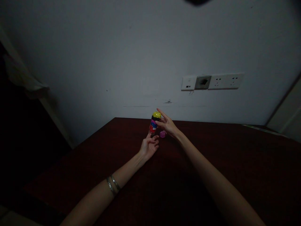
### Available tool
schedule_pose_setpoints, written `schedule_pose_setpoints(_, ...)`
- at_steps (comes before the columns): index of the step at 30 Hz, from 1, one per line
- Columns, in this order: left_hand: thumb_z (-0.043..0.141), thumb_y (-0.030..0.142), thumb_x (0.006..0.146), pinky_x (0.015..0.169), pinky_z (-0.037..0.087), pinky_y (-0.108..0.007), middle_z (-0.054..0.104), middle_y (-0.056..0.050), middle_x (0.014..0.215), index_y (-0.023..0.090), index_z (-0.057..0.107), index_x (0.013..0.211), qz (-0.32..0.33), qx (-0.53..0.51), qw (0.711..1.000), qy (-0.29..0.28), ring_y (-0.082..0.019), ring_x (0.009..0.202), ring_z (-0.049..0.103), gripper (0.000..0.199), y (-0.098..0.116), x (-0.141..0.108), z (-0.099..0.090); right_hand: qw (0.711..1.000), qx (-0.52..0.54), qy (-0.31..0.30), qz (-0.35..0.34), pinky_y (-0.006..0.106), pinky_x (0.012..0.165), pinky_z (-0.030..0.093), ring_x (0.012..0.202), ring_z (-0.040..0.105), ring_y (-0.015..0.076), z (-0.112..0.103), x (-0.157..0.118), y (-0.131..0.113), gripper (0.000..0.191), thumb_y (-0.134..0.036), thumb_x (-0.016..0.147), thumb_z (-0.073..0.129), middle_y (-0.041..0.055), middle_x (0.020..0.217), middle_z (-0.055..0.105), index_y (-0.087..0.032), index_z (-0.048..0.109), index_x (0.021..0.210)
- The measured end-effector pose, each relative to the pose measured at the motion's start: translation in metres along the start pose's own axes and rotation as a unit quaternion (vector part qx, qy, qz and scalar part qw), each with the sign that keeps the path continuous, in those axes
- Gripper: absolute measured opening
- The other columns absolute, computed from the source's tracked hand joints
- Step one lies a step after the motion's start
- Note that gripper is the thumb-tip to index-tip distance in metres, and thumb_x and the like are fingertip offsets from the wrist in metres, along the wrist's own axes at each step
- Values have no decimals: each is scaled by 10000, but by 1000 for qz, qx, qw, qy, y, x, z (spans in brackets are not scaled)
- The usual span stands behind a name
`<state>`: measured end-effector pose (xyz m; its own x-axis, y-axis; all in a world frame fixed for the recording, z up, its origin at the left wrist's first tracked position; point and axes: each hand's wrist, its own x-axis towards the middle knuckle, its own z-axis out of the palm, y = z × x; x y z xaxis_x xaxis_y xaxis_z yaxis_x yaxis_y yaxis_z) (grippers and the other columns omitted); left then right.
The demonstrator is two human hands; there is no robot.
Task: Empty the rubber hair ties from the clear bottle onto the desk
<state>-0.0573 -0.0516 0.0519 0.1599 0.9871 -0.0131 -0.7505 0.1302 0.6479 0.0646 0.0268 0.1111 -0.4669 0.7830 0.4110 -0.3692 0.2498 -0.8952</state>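
Head view: container (pixel 153 125), reddish table (pixel 199 138), grey wall (pixel 117 62)

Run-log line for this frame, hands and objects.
right hand: holding multicolored container, tilted | left hand: fingertip at container's lower end | purple item: on dark table, near right hand

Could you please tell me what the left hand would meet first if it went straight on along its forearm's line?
Probably the small purple object on the table, just past the left hand, though depth is unclear.
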Motion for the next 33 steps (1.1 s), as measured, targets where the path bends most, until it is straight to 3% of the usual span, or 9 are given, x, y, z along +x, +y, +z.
schedule_pose_setpoints(5,509,-4,556,436,333,-170,561,15,772,212,479,956,-15,11,1000,-21,-58,507,469,455,0,0,0,1000,-13,-14,6,235,625,470,840,564,151,-1,-2,-6,805,-209,681,668,36,1086,604,-332,280,1375)
schedule_pose_setpoints(10,612,123,679,426,356,-168,571,20,745,188,497,908,-19,40,999,7,-45,475,471,264,-1,2,1,1000,-14,-3,18,233,596,461,760,566,135,-8,-1,-6,810,-207,681,669,41,1010,625,-308,276,1382)
schedule_pose_setpoints(15,663,191,686,400,340,-148,560,34,681,173,512,890,9,72,996,54,-25,425,451,254,-4,4,1,1000,-3,11,27,224,575,450,703,559,116,-9,1,-1,826,-206,661,682,25,952,632,-305,283,1378)
schedule_pose_setpoints(20,690,210,668,401,350,-149,555,41,671,172,507,861,15,93,993,65,-25,418,458,268,-5,5,-2,999,-5,37,28,222,549,440,680,548,116,-6,-1,-8,814,-190,652,682,23,911,632,-297,310,1369)
schedule_pose_setpoints(26,673,179,676,424,375,-157,561,49,721,223,504,968,-12,72,997,27,-44,483,505,341,-1,3,-4,998,-5,66,19,228,563,446,725,558,129,-4,-3,-17,824,-202,645,685,12,926,625,-314,305,1368)
schedule_pose_setpoints(33,638,172,722,429,375,-154,576,20,777,239,488,993,-50,27,998,-33,-64,544,532,317,2,-1,-2,1000,-6,24,7,228,556,443,729,553,131,-2,-1,-5,813,-220,659,682,27,968,616,-328,299,1368)
